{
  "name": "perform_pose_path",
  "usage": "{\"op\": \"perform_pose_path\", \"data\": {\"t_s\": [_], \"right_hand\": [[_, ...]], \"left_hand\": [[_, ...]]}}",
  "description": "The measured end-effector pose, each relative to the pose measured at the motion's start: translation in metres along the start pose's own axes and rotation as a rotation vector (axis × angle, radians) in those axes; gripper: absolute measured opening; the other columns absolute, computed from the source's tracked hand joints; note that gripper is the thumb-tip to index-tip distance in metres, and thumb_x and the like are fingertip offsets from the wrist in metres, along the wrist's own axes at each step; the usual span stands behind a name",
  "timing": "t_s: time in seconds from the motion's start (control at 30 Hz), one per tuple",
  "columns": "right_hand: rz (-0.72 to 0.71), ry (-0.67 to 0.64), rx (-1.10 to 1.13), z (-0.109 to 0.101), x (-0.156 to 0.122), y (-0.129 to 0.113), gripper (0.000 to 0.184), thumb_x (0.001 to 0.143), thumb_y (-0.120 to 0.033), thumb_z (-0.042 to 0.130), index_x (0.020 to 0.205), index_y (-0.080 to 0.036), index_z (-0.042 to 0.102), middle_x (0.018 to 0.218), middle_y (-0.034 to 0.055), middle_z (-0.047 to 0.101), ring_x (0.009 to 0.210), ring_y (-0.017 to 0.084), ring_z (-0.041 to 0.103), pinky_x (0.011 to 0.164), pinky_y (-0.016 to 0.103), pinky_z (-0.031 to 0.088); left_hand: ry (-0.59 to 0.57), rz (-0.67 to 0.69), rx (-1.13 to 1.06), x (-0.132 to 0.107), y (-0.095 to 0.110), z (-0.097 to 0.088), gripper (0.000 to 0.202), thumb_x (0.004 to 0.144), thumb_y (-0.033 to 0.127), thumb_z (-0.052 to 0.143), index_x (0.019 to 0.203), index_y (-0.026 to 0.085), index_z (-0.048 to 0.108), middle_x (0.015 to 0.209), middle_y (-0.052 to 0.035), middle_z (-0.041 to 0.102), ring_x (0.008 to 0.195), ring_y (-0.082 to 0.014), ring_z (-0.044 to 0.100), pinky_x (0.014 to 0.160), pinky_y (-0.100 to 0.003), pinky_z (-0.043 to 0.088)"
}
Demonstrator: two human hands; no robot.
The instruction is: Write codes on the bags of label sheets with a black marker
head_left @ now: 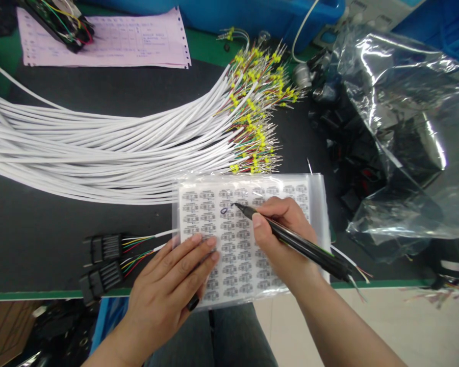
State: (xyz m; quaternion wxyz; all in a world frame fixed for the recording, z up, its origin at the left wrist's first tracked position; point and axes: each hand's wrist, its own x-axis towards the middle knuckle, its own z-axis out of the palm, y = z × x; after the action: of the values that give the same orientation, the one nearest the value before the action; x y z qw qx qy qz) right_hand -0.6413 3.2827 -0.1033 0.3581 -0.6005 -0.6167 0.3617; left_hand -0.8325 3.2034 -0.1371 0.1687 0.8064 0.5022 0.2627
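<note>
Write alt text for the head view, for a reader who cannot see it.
A person's right hand holds a black pen tip-down on a bagged sheet of small printed labels, which the left hand presses flat. Beyond lies a bundle of white cables; two black connectors sit left.

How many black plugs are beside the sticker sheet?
2. One black plug lies left of the sticker sheet; the second plug sits below it, near the left hand. More may be hidden.

Bare left hand [172,285] and bare right hand [285,239], nails trimmed short; forearms [340,326] uncovered to the frame's edge; dark grey denim trousers [229,339] below.
</note>
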Motion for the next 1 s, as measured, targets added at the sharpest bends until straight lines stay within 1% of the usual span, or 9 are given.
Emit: {"op": "perform_pose_path", "data": {"t_s": [0.07, 0.13, 0.2, 0.33, 0.4, 0.67, 0.83, 1.0], "right_hand": [[-0.014, -0.023, -0.010, -0.0003, 0.0006, -0.0004, 0.008, 0.074, -0.019, 0.057, 0.074, -0.021, 0.050, 0.061, -0.0039, 0.053, 0.050, 0.010, 0.049, 0.046, 0.022, 0.038], [-0.022, -0.059, -0.026, -0.0002, 0.0015, -0.0009, 0.008, 0.073, -0.018, 0.058, 0.074, -0.021, 0.051, 0.062, -0.0039, 0.054, 0.051, 0.010, 0.050, 0.047, 0.022, 0.039], [-0.021, -0.068, -0.008, -0.0002, 0.0021, -0.0008, 0.007, 0.074, -0.019, 0.059, 0.076, -0.021, 0.053, 0.062, -0.0037, 0.054, 0.052, 0.011, 0.051, 0.048, 0.023, 0.040], [-0.023, 0.037, 0.118, -0.0027, 0.0010, 0.0030, 0.007, 0.077, -0.019, 0.059, 0.077, -0.021, 0.052, 0.064, -0.0038, 0.054, 0.053, 0.010, 0.051, 0.049, 0.022, 0.040], [-0.025, 0.075, 0.136, -0.0050, -0.0002, 0.0054, 0.008, 0.076, -0.018, 0.059, 0.077, -0.022, 0.052, 0.066, -0.0037, 0.055, 0.055, 0.010, 0.051, 0.050, 0.022, 0.041], [-0.028, 0.009, 0.090, -0.0073, -0.0013, 0.0072, 0.008, 0.076, -0.018, 0.059, 0.077, -0.022, 0.052, 0.064, -0.0036, 0.054, 0.055, 0.011, 0.051, 0.049, 0.023, 0.039], [-0.014, 0.038, 0.119, -0.0075, -0.0009, 0.0072, 0.008, 0.076, -0.019, 0.059, 0.077, -0.022, 0.052, 0.065, -0.0039, 0.055, 0.055, 0.011, 0.051, 0.049, 0.022, 0.039], [-0.011, 0.064, 0.089, -0.0079, -0.0007, 0.0066, 0.007, 0.075, -0.018, 0.059, 0.077, -0.021, 0.053, 0.068, -0.0025, 0.056, 0.057, 0.011, 0.052, 0.049, 0.023, 0.040]], "left_hand": [[-0.001, 0.002, 0.004, -0.0008, -0.0003, -0.0002, 0.034, 0.084, 0.015, 0.053, 0.117, 0.023, 0.058, 0.120, -0.0010, 0.062, 0.119, -0.0181, 0.049, 0.108, -0.034, 0.030], [0.001, 0.004, 0.002, -0.0016, -0.0003, -0.0005, 0.034, 0.084, 0.015, 0.053, 0.117, 0.023, 0.058, 0.119, -0.0011, 0.062, 0.119, -0.0178, 0.049, 0.108, -0.034, 0.030], [0.005, 0.003, -0.001, -0.0024, -0.0003, -0.0007, 0.033, 0.084, 0.015, 0.053, 0.116, 0.023, 0.058, 0.119, -0.0012, 0.063, 0.120, -0.0173, 0.049, 0.108, -0.034, 0.029], [0.007, 0.009, -0.001, -0.0035, -0.0010, -0.0006, 0.033, 0.085, 0.015, 0.053, 0.116, 0.022, 0.059, 0.118, -0.0015, 0.063, 0.120, -0.0170, 0.048, 0.109, -0.033, 0.029], [0.006, 0.013, 0.001, -0.0036, -0.0014, 0.0000, 0.032, 0.085, 0.016, 0.053, 0.116, 0.022, 0.059, 0.118, -0.0018, 0.063, 0.120, -0.0175, 0.048, 0.109, -0.034, 0.029], [0.019, 0.007, 0.003, -0.0018, -0.0006, 0.0011, 0.032, 0.085, 0.016, 0.052, 0.116, 0.022, 0.058, 0.118, -0.0008, 0.063, 0.119, -0.0165, 0.049, 0.109, -0.033, 0.029], [0.011, 0.006, 0.014, -0.0025, -0.0016, 0.0014, 0.033, 0.085, 0.017, 0.053, 0.116, 0.023, 0.058, 0.118, -0.0001, 0.063, 0.119, -0.0163, 0.049, 0.109, -0.033, 0.029], [-0.004, 0.015, 0.012, -0.0027, -0.0020, 0.0017, 0.033, 0.085, 0.016, 0.053, 0.117, 0.022, 0.058, 0.120, -0.0008, 0.062, 0.120, -0.0172, 0.048, 0.109, -0.034, 0.029]]}}
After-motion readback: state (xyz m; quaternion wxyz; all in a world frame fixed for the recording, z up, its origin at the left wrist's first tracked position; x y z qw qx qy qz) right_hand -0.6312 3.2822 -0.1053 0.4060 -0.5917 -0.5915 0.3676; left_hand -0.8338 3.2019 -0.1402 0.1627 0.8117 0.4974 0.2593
